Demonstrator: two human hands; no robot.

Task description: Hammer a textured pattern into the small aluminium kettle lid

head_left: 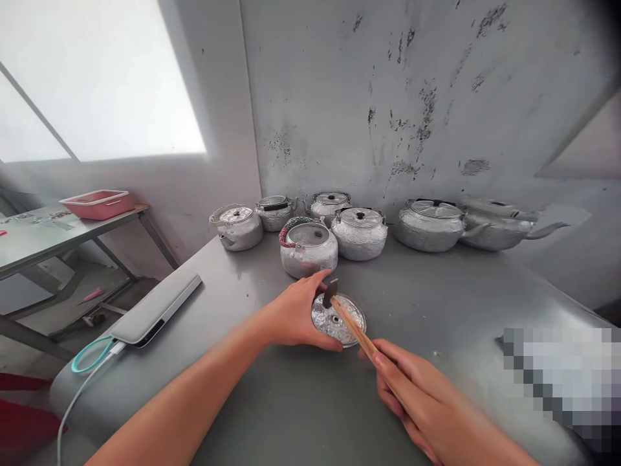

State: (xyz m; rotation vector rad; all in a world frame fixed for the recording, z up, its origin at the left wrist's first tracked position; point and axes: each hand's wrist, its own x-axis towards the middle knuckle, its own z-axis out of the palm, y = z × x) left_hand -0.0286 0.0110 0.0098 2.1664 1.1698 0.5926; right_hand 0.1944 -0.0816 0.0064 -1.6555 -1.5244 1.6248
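Observation:
My left hand curls round the left rim of a hammered silver kettle lid that lies on the grey metal table. My right hand grips the wooden handle of a small hammer. The hammer's dark head hangs just above the far edge of the lid. A lidless silver kettle with a red and green wrapped handle stands right behind the lid.
Several more silver kettles line the back of the table against the stained wall. A flat grey device with a teal cable lies at the left edge. A side table with a pink tray stands further left.

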